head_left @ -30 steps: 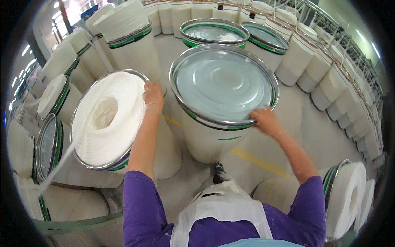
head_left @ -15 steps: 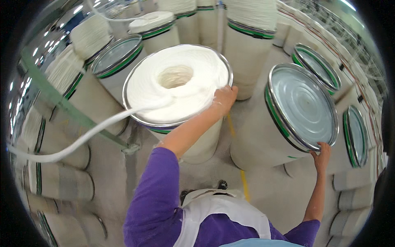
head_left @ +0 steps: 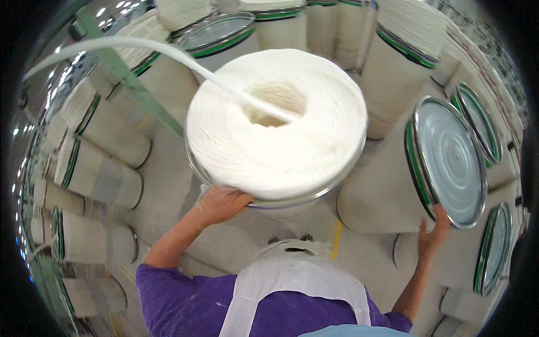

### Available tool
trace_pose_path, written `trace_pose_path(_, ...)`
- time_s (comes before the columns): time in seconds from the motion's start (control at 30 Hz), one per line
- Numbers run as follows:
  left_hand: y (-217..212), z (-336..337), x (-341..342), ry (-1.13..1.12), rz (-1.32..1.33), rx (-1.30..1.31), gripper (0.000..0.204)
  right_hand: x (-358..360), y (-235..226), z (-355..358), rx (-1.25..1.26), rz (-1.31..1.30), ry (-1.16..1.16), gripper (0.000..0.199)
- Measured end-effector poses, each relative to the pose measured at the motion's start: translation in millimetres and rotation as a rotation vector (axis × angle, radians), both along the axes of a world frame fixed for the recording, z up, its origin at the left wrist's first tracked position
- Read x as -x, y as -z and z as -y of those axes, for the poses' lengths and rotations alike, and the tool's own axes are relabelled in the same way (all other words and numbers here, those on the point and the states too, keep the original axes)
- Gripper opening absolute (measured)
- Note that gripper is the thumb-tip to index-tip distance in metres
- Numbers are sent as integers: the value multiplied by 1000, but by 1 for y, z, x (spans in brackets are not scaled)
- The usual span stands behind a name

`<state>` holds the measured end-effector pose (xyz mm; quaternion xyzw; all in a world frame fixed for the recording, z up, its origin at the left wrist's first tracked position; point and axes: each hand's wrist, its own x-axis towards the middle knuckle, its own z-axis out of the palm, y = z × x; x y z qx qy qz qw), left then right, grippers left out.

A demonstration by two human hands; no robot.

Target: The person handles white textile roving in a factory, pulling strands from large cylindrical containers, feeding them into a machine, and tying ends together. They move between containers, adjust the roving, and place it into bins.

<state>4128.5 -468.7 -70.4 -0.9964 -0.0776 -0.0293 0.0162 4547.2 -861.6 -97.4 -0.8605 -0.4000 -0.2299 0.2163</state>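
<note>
A tall pale can (head_left: 292, 209) with a metal rim stands before me, heaped with a thick white coil of fibre sliver (head_left: 303, 157) that has a hole in its middle. A white sliver strand (head_left: 168, 49) arches from the upper left down over this hole. My left hand (head_left: 224, 205) is closed on the near-left part of the can's rim. To the right is another tall can (head_left: 373, 194) with a green band and a pale blue-grey round top (head_left: 452, 160). My right hand (head_left: 433, 233) grips its near rim, fingers at the edge and thumb apart below.
Several similar cans (head_left: 104, 177) line the left side, near a green post (head_left: 137, 90). More cans, some with piled sliver (head_left: 412, 25), stand at the back. Others with blue-grey tops (head_left: 494, 247) are close on the right. A yellow line (head_left: 337, 241) marks the grey floor.
My left hand has gone from the coil can's right rim to its near-left rim. The coil appears larger and nearer, and the strand arches higher. My right hand stays at the other can's rim.
</note>
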Motion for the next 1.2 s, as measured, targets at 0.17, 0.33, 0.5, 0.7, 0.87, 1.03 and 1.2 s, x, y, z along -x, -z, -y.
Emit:
trace_pose_path(0.17,-2,23,88,-687,23,-174,32,39,2,-109,-77,-324,-555,50)
trace_pose_path(0.33,2,48,109,-1155,37,-83,34,71,6,-196,-220,-849,-845,65)
trace_pose_path(0.5,4,89,126,-1336,186,-82,35,98,32,-180,-134,-1141,-1037,84)
trace_pose_path(0.7,11,168,125,-1397,179,-63,39,71,32,-196,-26,-1251,-1173,77)
trace_pose_path(0.87,9,201,99,-1499,354,-138,44,58,26,-243,7,-1259,-1208,75)
trace_pose_path(1.03,19,171,102,-1517,354,-339,42,67,25,-329,87,-1369,-1239,74)
trace_pose_path(1.2,27,107,121,-1584,253,-378,31,94,23,-447,245,-1378,-1245,65)
